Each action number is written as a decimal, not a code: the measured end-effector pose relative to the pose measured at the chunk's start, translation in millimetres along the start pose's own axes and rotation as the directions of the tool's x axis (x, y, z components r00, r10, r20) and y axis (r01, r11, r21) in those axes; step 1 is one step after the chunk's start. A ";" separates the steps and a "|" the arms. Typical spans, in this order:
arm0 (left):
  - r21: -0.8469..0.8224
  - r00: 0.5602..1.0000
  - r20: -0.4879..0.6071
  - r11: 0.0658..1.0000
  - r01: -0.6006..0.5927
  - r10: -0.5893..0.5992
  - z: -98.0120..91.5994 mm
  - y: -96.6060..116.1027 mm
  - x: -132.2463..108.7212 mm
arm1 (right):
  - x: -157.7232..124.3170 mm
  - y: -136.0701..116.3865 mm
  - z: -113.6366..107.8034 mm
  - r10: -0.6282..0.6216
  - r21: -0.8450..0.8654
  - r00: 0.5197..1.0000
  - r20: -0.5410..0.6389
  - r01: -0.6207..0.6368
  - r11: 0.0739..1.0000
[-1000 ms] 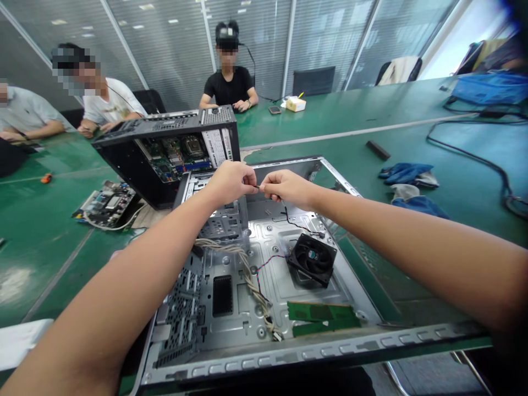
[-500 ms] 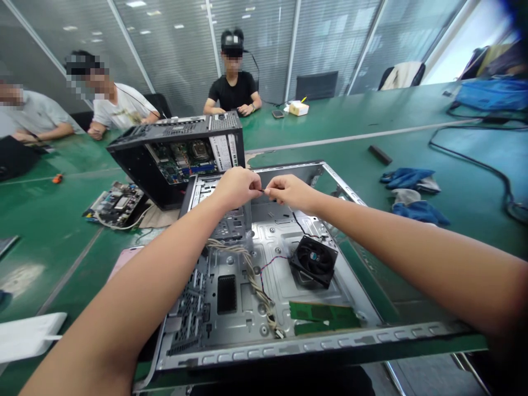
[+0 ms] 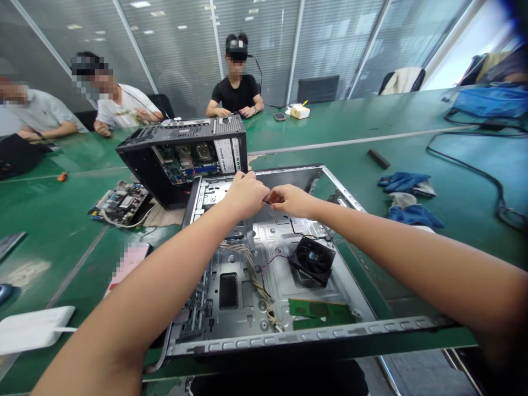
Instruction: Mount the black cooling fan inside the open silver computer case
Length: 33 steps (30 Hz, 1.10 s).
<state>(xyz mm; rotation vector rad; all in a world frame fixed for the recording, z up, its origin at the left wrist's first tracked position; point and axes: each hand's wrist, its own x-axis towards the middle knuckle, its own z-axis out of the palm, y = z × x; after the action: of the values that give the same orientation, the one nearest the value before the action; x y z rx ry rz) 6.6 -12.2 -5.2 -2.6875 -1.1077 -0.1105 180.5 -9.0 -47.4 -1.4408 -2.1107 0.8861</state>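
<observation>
Thin black wire (image 3: 291, 224), upper end pinched between left hand (image 3: 246, 193) and right hand (image 3: 291, 199), trails slack to a black square fan (image 3: 312, 258). Fan lies tilted on the floor of the open metal case (image 3: 289, 338)

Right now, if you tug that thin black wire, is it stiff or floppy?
Probably floppy: the thin black wire droops from the right hand toward the black fan. Likely light, though tugging may drag that fan.

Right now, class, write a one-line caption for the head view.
Left hand and right hand pinch a thin black wire above an open computer case that holds a black fan.
</observation>
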 end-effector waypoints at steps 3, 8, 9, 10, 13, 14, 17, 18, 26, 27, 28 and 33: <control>0.076 0.998 0.014 0.996 -0.055 0.054 5.1 2.0 -0.4 | -1.5 0.0 2.3 -0.019 -0.156 1.000 0.023 0.022 0.987; 0.143 0.999 -0.030 0.989 -0.035 0.039 13.2 9.8 0.1 | -8.0 -3.6 7.6 -0.045 -0.432 0.995 0.094 0.081 0.898; 0.148 0.999 -0.043 0.989 -0.019 0.026 14.4 11.8 0.5 | -9.7 -5.6 7.3 -0.022 -0.467 0.994 0.110 0.071 0.881; 0.156 0.999 -0.051 0.988 -0.004 0.012 15.4 13.7 1.0 | -11.4 -8.1 6.1 0.005 -0.505 0.993 0.115 0.054 0.861; 0.199 1.000 -0.016 0.980 0.027 -0.024 18.5 18.6 2.6 | -16.4 -19.8 -2.6 0.077 -0.616 0.984 0.159 0.038 0.787; 0.216 0.999 0.002 0.976 0.033 -0.034 19.3 19.8 3.1 | -18.3 -25.2 -6.9 0.115 -0.648 0.978 0.173 0.025 0.762; 0.261 1.000 0.010 0.965 -0.001 -0.002 20.1 23.4 3.7 | -26.1 -44.4 -20.4 0.266 -0.715 0.933 0.241 -0.015 0.699; 0.265 0.999 0.000 0.964 -0.031 0.032 19.4 25.3 3.7 | -29.4 -50.7 -24.3 0.293 -0.727 0.920 0.260 -0.013 0.686; -0.015 0.949 0.299 0.995 -0.100 0.100 4.6 57.4 0.7 | -52.3 -61.3 -33.9 0.344 -0.817 0.900 0.266 0.022 0.576; -0.059 0.920 0.370 0.991 -0.117 0.131 2.8 61.7 -0.1 | -53.4 -58.5 -33.2 0.348 -0.820 0.900 0.264 0.020 0.571; -0.113 0.881 0.444 0.986 -0.123 0.161 1.4 65.7 -0.9 | -54.1 -55.3 -32.2 0.355 -0.821 0.897 0.265 0.017 0.571; -0.289 0.683 0.657 0.944 -0.161 0.317 1.8 79.3 -2.2 | -53.2 -37.6 -23.3 0.325 -0.735 0.861 0.392 0.080 0.674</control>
<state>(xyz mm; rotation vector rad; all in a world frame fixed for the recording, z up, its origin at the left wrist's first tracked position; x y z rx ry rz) 60.8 -67.7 -21.9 -3.1236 -0.9043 0.9796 190.8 -62.0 -4.1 -1.9121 -3.0280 0.4654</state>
